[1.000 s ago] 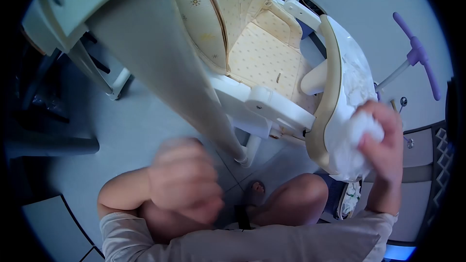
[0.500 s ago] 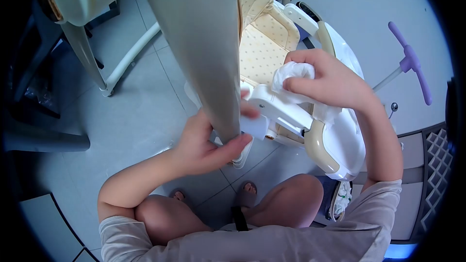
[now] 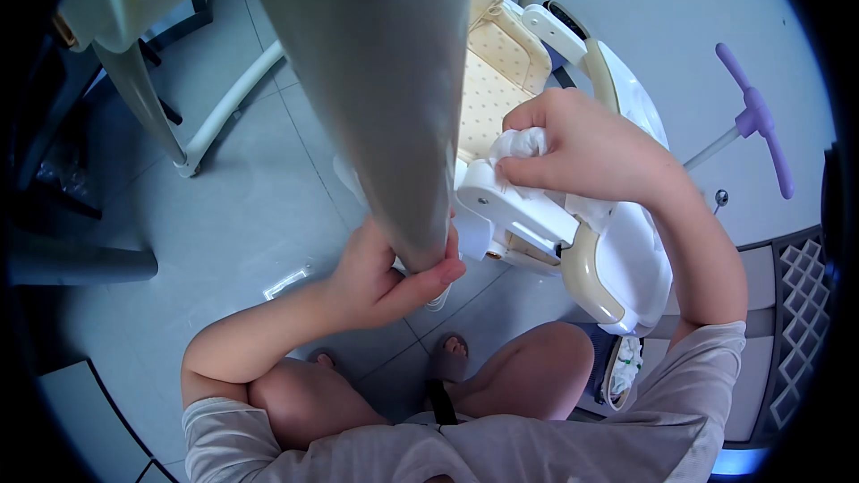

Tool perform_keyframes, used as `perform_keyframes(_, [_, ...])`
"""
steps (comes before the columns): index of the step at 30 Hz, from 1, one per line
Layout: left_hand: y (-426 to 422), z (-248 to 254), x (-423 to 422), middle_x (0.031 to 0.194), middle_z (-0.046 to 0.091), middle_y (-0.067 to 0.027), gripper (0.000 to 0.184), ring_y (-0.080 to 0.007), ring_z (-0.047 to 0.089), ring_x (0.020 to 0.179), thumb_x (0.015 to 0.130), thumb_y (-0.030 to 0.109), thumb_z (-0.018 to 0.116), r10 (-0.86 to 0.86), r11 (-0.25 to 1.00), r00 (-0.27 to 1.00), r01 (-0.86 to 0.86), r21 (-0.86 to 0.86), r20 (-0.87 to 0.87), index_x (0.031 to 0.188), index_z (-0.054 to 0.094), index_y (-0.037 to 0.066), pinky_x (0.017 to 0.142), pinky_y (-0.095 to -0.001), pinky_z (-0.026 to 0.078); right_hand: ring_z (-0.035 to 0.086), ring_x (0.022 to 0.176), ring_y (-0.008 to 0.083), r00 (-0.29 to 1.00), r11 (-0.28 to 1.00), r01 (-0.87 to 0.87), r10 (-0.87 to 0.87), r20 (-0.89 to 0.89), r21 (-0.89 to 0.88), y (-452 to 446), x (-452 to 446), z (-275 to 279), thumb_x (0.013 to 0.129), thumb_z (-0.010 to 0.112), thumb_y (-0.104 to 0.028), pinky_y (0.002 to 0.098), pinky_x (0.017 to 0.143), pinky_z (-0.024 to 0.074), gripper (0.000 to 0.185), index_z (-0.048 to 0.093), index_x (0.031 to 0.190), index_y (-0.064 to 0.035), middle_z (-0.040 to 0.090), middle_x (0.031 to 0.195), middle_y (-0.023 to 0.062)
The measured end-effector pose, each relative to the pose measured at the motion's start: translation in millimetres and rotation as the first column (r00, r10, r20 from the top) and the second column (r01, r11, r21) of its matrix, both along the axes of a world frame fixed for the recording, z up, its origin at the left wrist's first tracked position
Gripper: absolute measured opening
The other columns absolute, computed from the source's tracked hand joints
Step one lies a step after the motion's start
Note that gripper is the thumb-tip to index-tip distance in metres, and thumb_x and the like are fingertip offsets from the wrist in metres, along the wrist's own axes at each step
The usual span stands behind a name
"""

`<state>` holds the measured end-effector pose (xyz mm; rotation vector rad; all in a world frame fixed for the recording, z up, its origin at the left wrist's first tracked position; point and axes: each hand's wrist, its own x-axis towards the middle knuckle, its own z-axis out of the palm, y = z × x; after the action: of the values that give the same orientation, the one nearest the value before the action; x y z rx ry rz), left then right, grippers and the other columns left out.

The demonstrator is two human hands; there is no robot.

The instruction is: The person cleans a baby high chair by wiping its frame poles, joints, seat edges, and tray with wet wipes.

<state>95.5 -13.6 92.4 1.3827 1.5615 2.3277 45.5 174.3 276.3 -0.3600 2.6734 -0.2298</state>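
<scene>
A thick grey tube-shaped leg (image 3: 385, 98) slants down through the middle of the view. My left hand (image 3: 376, 282) is wrapped around its narrow lower end, with the thumb in front and some fingers hidden behind it. My right hand (image 3: 595, 148) is closed on a crumpled white wipe (image 3: 525, 145), which touches the rounded end of a white bracket (image 3: 519, 210) on a baby high chair. Beyond that bracket lies the chair's cream dotted seat pad (image 3: 506, 80). A white-and-cream armrest (image 3: 591, 277) curves below my right wrist.
A purple T-shaped handle (image 3: 759, 116) on a pale rod stands at the right. At the left, a curved white leg (image 3: 233, 107) rests on the grey tiled floor (image 3: 277, 179). An open pack (image 3: 624, 367) of white material sits by my right knee. A grey bar (image 3: 85, 266) juts in from the left.
My left fingers have closed around the leg's lower end, which has shifted slightly right and down. My right hand has moved the wipe a little left, onto the bracket's end.
</scene>
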Motion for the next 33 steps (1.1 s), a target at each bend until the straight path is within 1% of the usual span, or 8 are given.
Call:
perform_keyframes(4, [1, 0, 1, 0.092, 0.060, -0.0131, 0.045, -0.0159, 0.058, 0.080, 0.093, 0.006, 0.057, 0.022, 1.000, 1.000, -0.022, 0.006, -0.010, 0.129, 0.031, 0.002, 0.075, -0.0301, 0.048, 0.066, 0.072, 0.0282, 0.992, 0.991, -0.129, 0.129, 0.001, -0.026, 6, -10, 0, 0.080, 0.068, -0.026, 0.0357, 0.069, 0.0511, 0.033, 0.070, 0.099, 0.0013, 0.068, 0.077, 0.0179])
perform_keyframes(10, [3, 0, 5, 0.091, 0.060, -0.0129, 0.043, -0.0157, 0.058, 0.080, 0.094, 0.008, 0.056, 0.008, 0.999, 0.999, -0.009, 0.034, 0.035, 0.129, 0.032, 0.002, 0.075, -0.0300, 0.048, 0.063, 0.068, 0.0213, 0.978, 0.929, -0.082, 0.006, -0.206, -0.362, 17, -17, -12, 0.082, 0.068, -0.027, 0.0320, 0.066, 0.0491, 0.030, 0.069, 0.094, 0.0007, 0.066, 0.073, 0.0140])
perform_keyframes(13, [3, -1, 5, 0.090, 0.060, -0.0128, 0.043, -0.0158, 0.058, 0.079, 0.094, 0.008, 0.057, 0.051, 0.999, 0.999, -0.051, 0.018, 0.002, 0.129, 0.032, 0.002, 0.074, -0.0300, 0.048, 0.058, 0.070, 0.0092, 0.999, 0.950, -0.020, 0.010, -0.032, -0.312, 16, -8, 1, 0.085, 0.068, -0.020, 0.0267, 0.067, 0.0470, 0.021, 0.066, 0.088, 0.0010, 0.063, 0.074, 0.0031])
perform_keyframes(16, [4, -2, 5, 0.090, 0.060, -0.0127, 0.043, -0.0158, 0.059, 0.079, 0.095, 0.010, 0.057, 0.068, 0.997, 0.998, -0.068, 0.025, -0.012, 0.128, 0.032, 0.002, 0.073, -0.0300, 0.048, 0.062, 0.066, 0.0213, 0.994, 0.971, -0.109, 0.107, -0.020, -0.215, 17, -3, -3, 0.079, 0.066, -0.024, 0.0329, 0.065, 0.0490, 0.027, 0.069, 0.087, 0.0011, 0.064, 0.070, 0.0136])
perform_keyframes(22, [6, -1, 8, 0.090, 0.060, -0.0124, 0.042, -0.0159, 0.059, 0.079, 0.095, 0.013, 0.057, 0.059, 0.996, 0.997, -0.062, 0.065, 0.039, 0.128, 0.033, 0.002, 0.073, -0.0299, 0.048, 0.060, 0.061, 0.0244, 0.983, 0.980, -0.154, 0.165, -0.083, 0.125, -3, 2, 4, 0.075, 0.070, -0.017, 0.0350, 0.061, 0.0490, 0.019, 0.066, 0.082, 0.0000, 0.063, 0.067, 0.0109])
perform_keyframes(28, [6, -1, 10, 0.091, 0.060, -0.0113, 0.039, -0.0153, 0.059, 0.079, 0.097, 0.014, 0.055, 0.101, 0.994, 0.995, -0.102, 0.042, 0.027, 0.127, 0.034, 0.001, 0.073, -0.0294, 0.048, 0.062, 0.064, 0.0301, 0.680, 0.766, -0.449, 0.627, -0.380, 0.461, -7, 12, -7, 0.073, 0.072, -0.016, 0.0398, 0.058, 0.0491, 0.018, 0.064, 0.085, -0.0055, 0.064, 0.069, 0.0122])
perform_keyframes(31, [3, 1, 8, 0.091, 0.061, -0.0109, 0.040, -0.0151, 0.059, 0.079, 0.097, 0.014, 0.055, 0.116, 0.993, 0.993, -0.116, -0.007, -0.016, 0.128, 0.034, 0.001, 0.073, -0.0293, 0.048, 0.066, 0.065, 0.0299, 0.523, 0.861, -0.321, 0.508, -0.684, 0.394, 14, -17, -4, 0.073, 0.072, -0.022, 0.0415, 0.057, 0.0510, 0.015, 0.068, 0.081, -0.0099, 0.064, 0.065, 0.0092])
perform_keyframes(33, [2, 1, 8, 0.091, 0.061, -0.0110, 0.040, -0.0154, 0.059, 0.079, 0.097, 0.014, 0.055, 0.118, 0.993, 0.993, -0.118, -0.024, -0.004, 0.128, 0.034, 0.001, 0.073, -0.0298, 0.049, 0.063, 0.062, 0.0246, 0.663, 0.941, -0.295, 0.327, -0.674, 0.166, 21, -20, 5, 0.079, 0.068, -0.022, 0.0355, 0.058, 0.0496, 0.018, 0.066, 0.088, -0.0062, 0.064, 0.068, 0.0074])
